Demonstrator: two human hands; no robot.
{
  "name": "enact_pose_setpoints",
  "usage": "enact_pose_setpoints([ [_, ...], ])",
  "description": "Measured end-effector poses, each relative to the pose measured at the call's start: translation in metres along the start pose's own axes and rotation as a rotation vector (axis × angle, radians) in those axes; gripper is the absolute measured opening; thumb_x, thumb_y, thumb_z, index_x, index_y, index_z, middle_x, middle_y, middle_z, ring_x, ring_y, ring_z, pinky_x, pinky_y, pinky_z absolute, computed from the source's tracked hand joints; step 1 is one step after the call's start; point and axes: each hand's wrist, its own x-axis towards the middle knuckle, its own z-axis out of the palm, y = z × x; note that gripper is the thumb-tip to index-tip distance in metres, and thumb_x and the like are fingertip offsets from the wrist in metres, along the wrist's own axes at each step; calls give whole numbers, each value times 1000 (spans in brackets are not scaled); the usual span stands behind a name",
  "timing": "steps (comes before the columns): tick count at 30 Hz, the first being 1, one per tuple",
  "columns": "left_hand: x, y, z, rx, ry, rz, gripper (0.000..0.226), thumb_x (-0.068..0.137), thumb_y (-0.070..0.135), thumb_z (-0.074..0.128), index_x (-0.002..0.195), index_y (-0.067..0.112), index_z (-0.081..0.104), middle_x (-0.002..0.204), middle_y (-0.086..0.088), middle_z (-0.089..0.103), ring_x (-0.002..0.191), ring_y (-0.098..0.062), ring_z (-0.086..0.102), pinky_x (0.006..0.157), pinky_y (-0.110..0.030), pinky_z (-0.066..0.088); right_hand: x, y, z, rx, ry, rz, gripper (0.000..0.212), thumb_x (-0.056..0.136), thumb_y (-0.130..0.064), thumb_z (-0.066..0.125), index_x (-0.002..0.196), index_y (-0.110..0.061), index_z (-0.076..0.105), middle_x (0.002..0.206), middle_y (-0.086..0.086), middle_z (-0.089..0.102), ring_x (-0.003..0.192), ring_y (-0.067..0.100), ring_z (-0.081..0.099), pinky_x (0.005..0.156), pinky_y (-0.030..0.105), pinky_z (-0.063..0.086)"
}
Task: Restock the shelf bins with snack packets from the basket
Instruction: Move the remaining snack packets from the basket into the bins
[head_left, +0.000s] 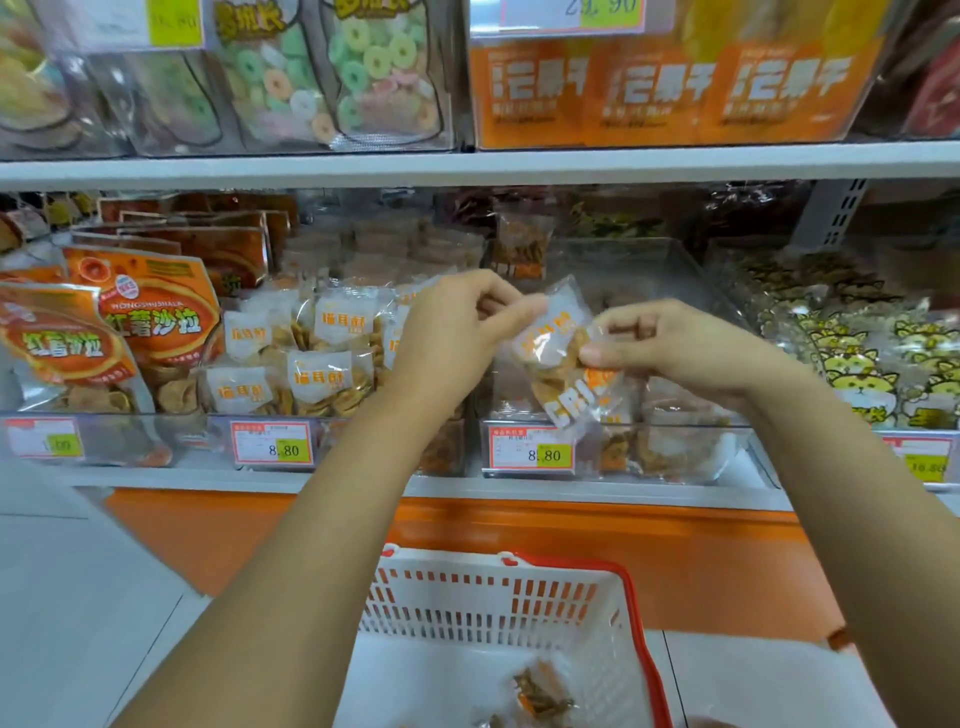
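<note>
You hold the chip packet (558, 358) between both hands. Your left hand (462, 332) pinches its upper edge and your right hand (680, 348) pinches its side, likely to face the label forward. It hangs just above the clear bin (691, 452), which looks thinly filled. The neighbouring bin (332, 434) is heaped with matching packets. The basket (493, 597) below holds a few leftover packets (545, 696).
</note>
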Motion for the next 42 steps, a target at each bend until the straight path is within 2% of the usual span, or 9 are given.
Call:
enact_pose_setpoints([
  [7, 22, -18, 2, 438, -17, -121, 29, 89, 29, 66, 113, 15, 69, 111, -5, 69, 102, -22, 63, 86, -33, 51, 95, 29, -13, 120, 497, 192, 41, 78, -37, 76, 102, -5, 67, 99, 10, 71, 83, 20, 62, 72, 34, 50],
  [10, 22, -18, 2, 417, -17, -113, 30, 89, 24, 65, 117, 14, 68, 121, -4, 66, 110, -21, 60, 90, -31, 46, 127, 17, -6, 109, 515, 145, 45, 90, -35, 64, 124, -6, 57, 119, 8, 63, 100, 22, 60, 82, 30, 49],
  [17, 25, -26, -1, 357, -9, -110, 28, 87, 28, 67, 113, 19, 70, 113, 1, 69, 107, -14, 61, 90, -26, 45, 182, 26, 5, -217, 525, 236, 65, 86, -63, 52, 126, -12, 59, 127, 13, 61, 111, 29, 60, 88, 34, 49],
  [22, 27, -29, -2, 353, -11, -79, 27, 88, 29, 67, 113, 19, 71, 113, 1, 70, 107, -13, 61, 90, -24, 44, 192, 44, 5, -168, 728, 220, 52, 79, -42, 73, 119, -11, 63, 121, 7, 65, 109, 23, 62, 82, 27, 47],
  [26, 28, -30, -1, 386, -20, -58, 25, 89, 28, 65, 112, 18, 71, 115, 1, 69, 109, -14, 60, 91, -26, 44, 195, 42, 11, -299, 686, 195, 24, 87, -34, 65, 88, -11, 66, 99, 11, 69, 96, 29, 66, 79, 31, 51],
  [30, 28, -29, -1, 394, -33, -57, 23, 89, 27, 65, 109, 18, 72, 114, 1, 69, 109, -16, 60, 88, -25, 43, 188, 35, 10, -271, 652, 218, 28, 81, -26, 70, 100, -7, 66, 103, 16, 69, 92, 34, 67, 80, 47, 56],
  [36, 20, -32, -8, 401, 2, 23, 28, 93, 32, 59, 115, 17, 69, 116, -1, 68, 110, -17, 60, 90, -26, 42, 121, 8, 20, -215, 580, 41, 24, 81, -37, 72, 86, -14, 68, 83, 4, 68, 79, 19, 64, 75, 32, 53],
  [38, -1, -28, -6, 337, 129, 177, 26, 95, 28, 54, 106, 13, 72, 105, -2, 71, 101, -18, 62, 83, -23, 40, 83, -4, 28, -258, 590, -14, 41, 80, -45, 72, 60, -15, 53, 56, -3, 55, 59, 8, 53, 60, 22, 44],
  [42, -62, -32, -4, 149, 193, 260, 37, 95, 33, 47, 69, 11, 59, 64, 0, 57, 62, -14, 52, 61, -26, 36, 16, -11, 51, -293, 345, -20, 47, 82, -46, 69, 61, -9, 48, 53, 3, 41, 46, 8, 39, 52, 22, 36],
])
